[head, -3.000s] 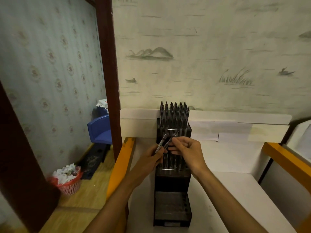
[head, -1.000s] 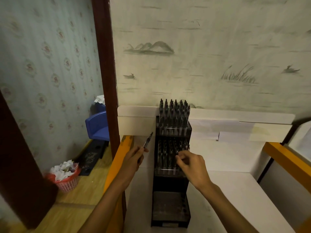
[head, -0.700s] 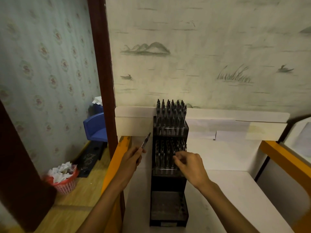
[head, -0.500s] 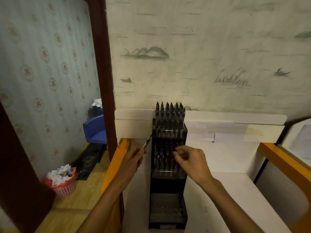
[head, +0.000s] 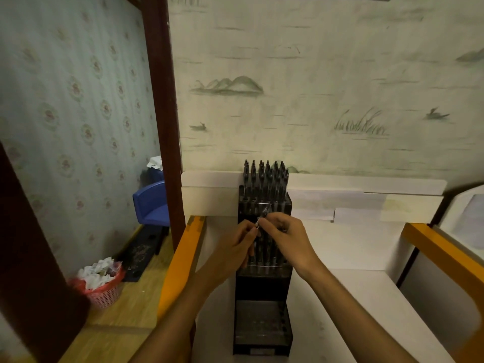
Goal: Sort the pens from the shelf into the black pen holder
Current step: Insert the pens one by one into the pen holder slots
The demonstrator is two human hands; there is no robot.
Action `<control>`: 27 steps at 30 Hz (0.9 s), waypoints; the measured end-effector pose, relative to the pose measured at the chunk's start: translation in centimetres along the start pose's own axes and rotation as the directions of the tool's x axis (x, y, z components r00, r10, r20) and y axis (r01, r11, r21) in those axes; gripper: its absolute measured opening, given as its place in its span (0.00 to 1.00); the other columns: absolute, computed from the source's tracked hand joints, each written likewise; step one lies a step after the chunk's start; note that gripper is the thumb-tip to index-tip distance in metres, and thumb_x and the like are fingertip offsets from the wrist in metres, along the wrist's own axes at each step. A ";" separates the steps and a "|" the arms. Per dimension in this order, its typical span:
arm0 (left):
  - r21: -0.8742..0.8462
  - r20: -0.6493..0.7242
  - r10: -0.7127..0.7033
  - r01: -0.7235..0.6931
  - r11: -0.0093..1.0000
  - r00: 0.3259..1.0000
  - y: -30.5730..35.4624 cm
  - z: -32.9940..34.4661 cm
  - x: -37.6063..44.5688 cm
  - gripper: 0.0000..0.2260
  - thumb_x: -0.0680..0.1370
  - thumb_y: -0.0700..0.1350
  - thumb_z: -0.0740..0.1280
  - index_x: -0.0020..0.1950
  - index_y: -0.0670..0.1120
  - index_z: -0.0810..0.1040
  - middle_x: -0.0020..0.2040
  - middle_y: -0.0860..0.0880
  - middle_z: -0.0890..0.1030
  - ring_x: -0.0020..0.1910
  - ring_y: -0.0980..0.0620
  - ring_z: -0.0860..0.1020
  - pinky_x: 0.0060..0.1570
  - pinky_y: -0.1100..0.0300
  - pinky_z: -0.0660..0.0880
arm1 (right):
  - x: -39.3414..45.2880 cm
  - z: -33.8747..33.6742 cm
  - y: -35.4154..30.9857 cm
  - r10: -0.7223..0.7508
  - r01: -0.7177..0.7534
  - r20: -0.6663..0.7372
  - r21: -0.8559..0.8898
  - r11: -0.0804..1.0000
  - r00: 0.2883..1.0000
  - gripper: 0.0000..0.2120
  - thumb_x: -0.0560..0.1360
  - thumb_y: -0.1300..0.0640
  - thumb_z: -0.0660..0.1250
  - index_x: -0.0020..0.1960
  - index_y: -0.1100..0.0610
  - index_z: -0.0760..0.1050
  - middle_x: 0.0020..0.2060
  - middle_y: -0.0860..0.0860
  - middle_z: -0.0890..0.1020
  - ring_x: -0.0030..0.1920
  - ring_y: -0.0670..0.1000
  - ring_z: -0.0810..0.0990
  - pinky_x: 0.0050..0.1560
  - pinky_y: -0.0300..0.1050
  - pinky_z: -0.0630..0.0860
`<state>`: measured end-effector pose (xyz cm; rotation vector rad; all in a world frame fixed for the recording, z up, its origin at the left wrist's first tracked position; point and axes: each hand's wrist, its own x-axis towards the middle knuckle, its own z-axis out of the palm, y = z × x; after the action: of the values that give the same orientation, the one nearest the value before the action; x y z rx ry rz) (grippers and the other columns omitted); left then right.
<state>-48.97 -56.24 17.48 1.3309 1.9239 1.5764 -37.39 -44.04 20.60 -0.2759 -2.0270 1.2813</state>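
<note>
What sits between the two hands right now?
Head view: one pen, tilted, pinched by left hand and right hand, in front of the black pen holder.

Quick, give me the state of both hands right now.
Left hand: fingers curled, holding a pen in front of the black pen holder.
Right hand: fingertips pinching the same pen.

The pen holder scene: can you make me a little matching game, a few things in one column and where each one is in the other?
Things:
1. pen
2. black pen holder
3. pink basket
4. blue chair

Places:
A. on the wooden floor, full of crumpled paper
B. pinched between both hands
C. beyond the dark wooden post, on the left
D. standing on the white surface against the wall

Pairs: 1-B, 2-D, 3-A, 4-C
</note>
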 end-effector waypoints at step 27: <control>0.621 -0.096 0.238 -0.129 0.774 0.967 -1.5 -4.5 -1.8 0.08 0.81 0.49 0.65 0.60 0.52 0.77 0.54 0.59 0.77 0.48 0.68 0.73 0.46 0.75 0.67 | -1.2 -3.4 4.0 -0.038 -0.010 -0.093 -0.471 0.882 0.995 0.06 0.79 0.53 0.66 0.54 0.53 0.80 0.42 0.43 0.82 0.42 0.39 0.80 0.42 0.24 0.71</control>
<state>-52.02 -60.32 17.14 1.7173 2.6307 1.2039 -35.02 -40.39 17.53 -0.5382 -2.2249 0.7273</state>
